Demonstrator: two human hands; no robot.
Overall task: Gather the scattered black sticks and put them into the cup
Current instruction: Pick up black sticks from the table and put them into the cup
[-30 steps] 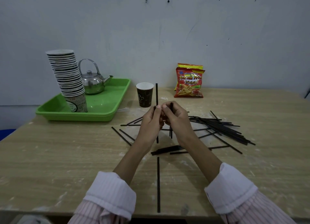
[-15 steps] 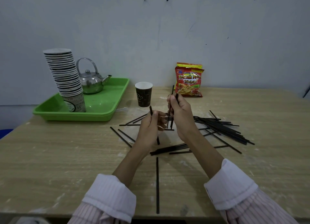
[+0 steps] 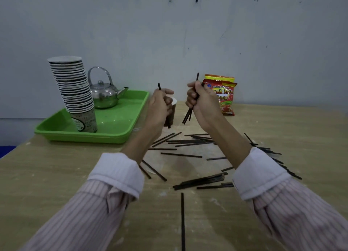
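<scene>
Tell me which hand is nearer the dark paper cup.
Left. The left hand, gripping one black stick, overlaps the dark paper cup; the right hand, gripping several sticks, is apart to its right.

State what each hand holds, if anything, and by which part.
The left hand grips one black stick around its middle, both ends showing. The right hand grips a few black sticks, also near their middle.

Before me a pale wooden table point(image 3: 47, 185), its top scuffed with whitish smears, runs back to a plain grey-white wall point(image 3: 263, 34) dotted with a few small dark marks point(image 3: 196, 0), in dim, even light, with a blue patch point(image 3: 5, 151) low at my left.
</scene>
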